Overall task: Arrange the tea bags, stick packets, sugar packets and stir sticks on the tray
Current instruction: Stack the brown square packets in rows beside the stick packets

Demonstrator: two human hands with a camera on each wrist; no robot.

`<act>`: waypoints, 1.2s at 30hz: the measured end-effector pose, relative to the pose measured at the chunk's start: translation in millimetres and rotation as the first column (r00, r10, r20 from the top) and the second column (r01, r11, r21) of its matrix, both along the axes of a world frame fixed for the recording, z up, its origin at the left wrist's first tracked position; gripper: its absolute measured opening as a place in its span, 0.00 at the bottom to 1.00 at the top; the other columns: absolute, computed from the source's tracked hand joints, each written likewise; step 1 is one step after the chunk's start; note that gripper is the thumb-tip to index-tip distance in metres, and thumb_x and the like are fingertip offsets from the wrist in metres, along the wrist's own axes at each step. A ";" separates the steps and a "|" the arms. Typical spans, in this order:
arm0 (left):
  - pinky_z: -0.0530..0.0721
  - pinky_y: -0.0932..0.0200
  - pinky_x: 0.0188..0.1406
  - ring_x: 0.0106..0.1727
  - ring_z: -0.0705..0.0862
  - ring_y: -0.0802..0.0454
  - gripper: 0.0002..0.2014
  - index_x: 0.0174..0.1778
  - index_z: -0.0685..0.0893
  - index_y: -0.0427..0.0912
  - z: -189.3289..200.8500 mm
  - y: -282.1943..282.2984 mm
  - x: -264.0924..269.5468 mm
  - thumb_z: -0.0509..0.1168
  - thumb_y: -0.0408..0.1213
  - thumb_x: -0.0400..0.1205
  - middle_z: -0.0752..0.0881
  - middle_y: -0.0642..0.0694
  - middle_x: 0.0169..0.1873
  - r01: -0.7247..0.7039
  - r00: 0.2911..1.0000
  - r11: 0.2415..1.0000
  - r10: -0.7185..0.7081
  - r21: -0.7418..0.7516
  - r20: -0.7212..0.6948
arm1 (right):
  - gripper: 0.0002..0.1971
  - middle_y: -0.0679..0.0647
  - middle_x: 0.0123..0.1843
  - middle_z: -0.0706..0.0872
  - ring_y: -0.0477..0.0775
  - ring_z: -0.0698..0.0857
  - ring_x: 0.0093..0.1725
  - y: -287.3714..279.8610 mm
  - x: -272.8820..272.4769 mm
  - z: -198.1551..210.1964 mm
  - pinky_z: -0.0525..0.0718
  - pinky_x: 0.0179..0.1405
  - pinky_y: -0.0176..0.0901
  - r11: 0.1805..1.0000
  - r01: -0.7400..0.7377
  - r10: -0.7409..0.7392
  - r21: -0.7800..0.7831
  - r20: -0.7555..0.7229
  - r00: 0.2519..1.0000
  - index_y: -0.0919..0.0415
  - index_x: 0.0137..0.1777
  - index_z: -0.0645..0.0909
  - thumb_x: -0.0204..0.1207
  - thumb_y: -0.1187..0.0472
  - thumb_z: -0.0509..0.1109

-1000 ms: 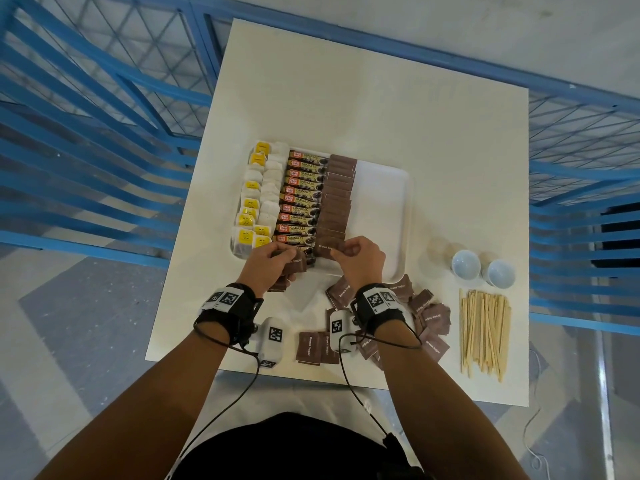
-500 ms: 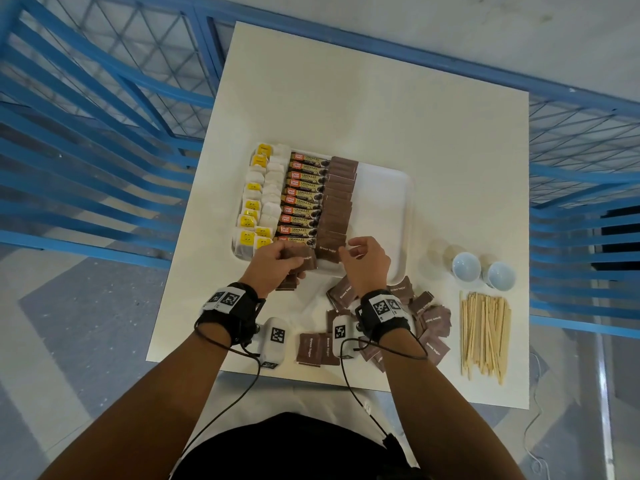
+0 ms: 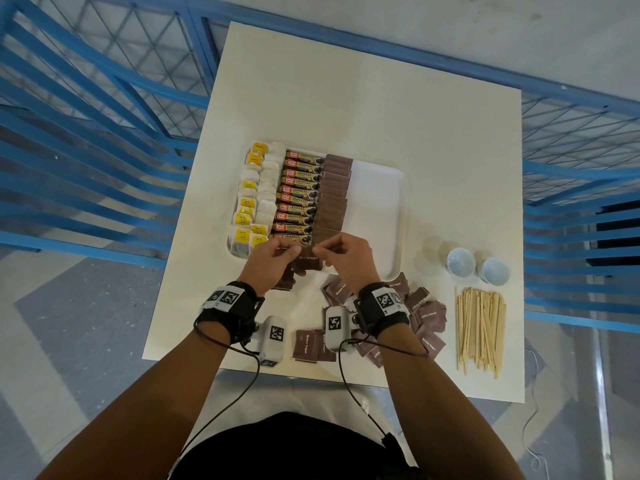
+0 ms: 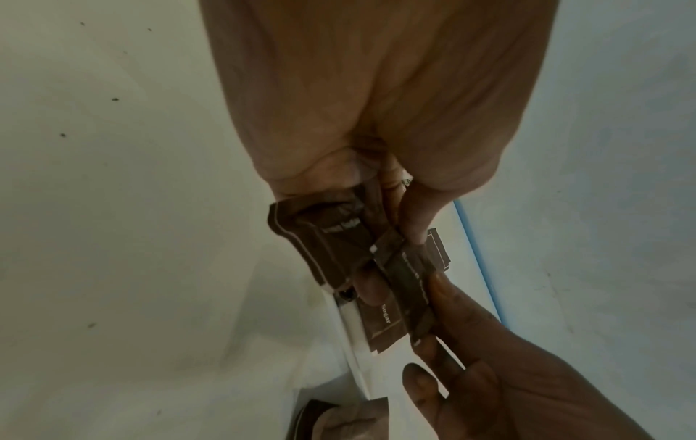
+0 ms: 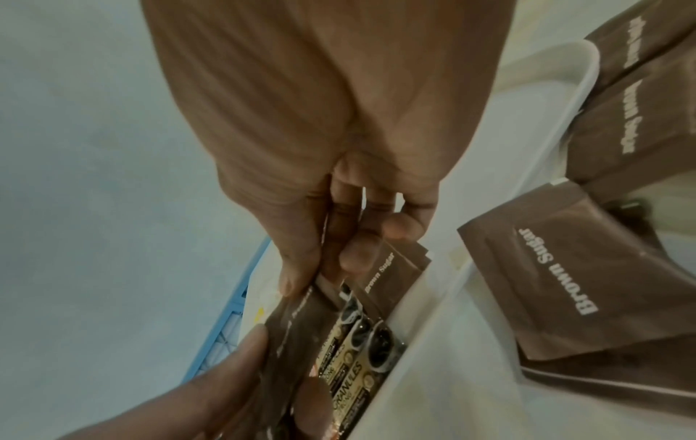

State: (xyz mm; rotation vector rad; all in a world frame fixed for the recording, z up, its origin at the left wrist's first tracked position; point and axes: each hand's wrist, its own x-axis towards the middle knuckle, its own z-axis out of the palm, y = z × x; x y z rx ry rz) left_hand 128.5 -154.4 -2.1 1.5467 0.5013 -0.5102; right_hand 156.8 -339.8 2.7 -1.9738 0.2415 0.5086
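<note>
On the white tray lie a column of tea bags, a column of stick packets and a row of brown sugar packets. Over the tray's near edge, my left hand grips a small stack of sugar packets. My right hand pinches one sugar packet at that stack between thumb and fingers; the right wrist view shows the pinch on this packet. Wooden stir sticks lie on the table at the right.
Loose brown sugar packets are scattered on the table near my right wrist, and two more lie by the front edge. Two white cups stand right of the tray. Blue railings surround the table.
Both hands were at the near end of the sugar row, then drew apart. They have now met again, and the right hand pinches a packet at the left hand's stack.
</note>
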 end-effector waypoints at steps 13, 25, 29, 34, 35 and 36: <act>0.88 0.47 0.25 0.30 0.91 0.40 0.05 0.50 0.83 0.41 3.8 -8.5 -3.0 0.66 0.39 0.88 0.90 0.39 0.33 0.026 0.991 0.967 -0.059 0.252 0.124 | 0.06 0.49 0.43 0.93 0.49 0.92 0.40 1.8 -11.6 -3.7 0.91 0.44 0.46 0.997 0.081 -0.081 0.008 -0.033 0.996 0.55 0.54 0.88 0.80 0.57 0.75; 0.92 0.46 0.42 0.39 0.92 0.45 0.15 0.55 0.81 0.42 -4.0 1.7 -10.7 0.60 0.18 0.83 0.88 0.36 0.51 0.036 0.999 0.992 -0.036 0.121 -0.007 | 0.05 0.46 0.41 0.93 0.48 0.91 0.43 -22.7 -12.5 -18.8 0.91 0.51 0.49 0.969 0.207 -0.212 -0.134 -0.024 0.977 0.54 0.49 0.89 0.75 0.56 0.79; 0.93 0.40 0.51 0.46 0.94 0.46 0.17 0.57 0.81 0.45 -11.1 8.7 -15.5 0.62 0.18 0.83 0.90 0.39 0.51 0.064 0.997 0.988 -0.068 0.143 0.025 | 0.06 0.45 0.42 0.91 0.46 0.89 0.45 -20.3 -12.2 -21.4 0.88 0.53 0.45 0.957 0.195 -0.202 -0.215 -0.012 0.979 0.55 0.49 0.89 0.76 0.56 0.79; 0.92 0.43 0.56 0.49 0.94 0.45 0.14 0.59 0.83 0.45 -16.1 12.5 -14.9 0.70 0.23 0.82 0.90 0.44 0.51 0.076 0.996 0.981 -0.084 0.177 0.034 | 0.05 0.44 0.40 0.88 0.42 0.84 0.41 -11.5 -12.4 -22.1 0.78 0.45 0.34 0.952 0.142 -0.147 -0.272 0.000 0.989 0.55 0.48 0.89 0.75 0.56 0.79; 0.92 0.42 0.55 0.49 0.94 0.43 0.14 0.57 0.85 0.47 -17.5 13.6 -14.9 0.71 0.24 0.81 0.91 0.43 0.52 0.088 0.994 0.978 -0.097 0.191 0.040 | 0.05 0.44 0.39 0.89 0.42 0.84 0.40 -10.2 -12.3 -23.0 0.78 0.43 0.33 0.949 0.141 -0.146 -0.281 0.001 0.989 0.55 0.48 0.90 0.75 0.55 0.79; 0.91 0.40 0.55 0.49 0.94 0.41 0.14 0.54 0.86 0.49 -19.6 15.0 -14.9 0.72 0.25 0.81 0.91 0.43 0.52 0.097 0.993 0.976 -0.108 0.197 0.044 | 0.06 0.44 0.39 0.89 0.42 0.84 0.40 -9.2 -12.4 -24.0 0.78 0.40 0.33 0.946 0.143 -0.149 -0.290 0.003 0.989 0.55 0.47 0.90 0.74 0.55 0.80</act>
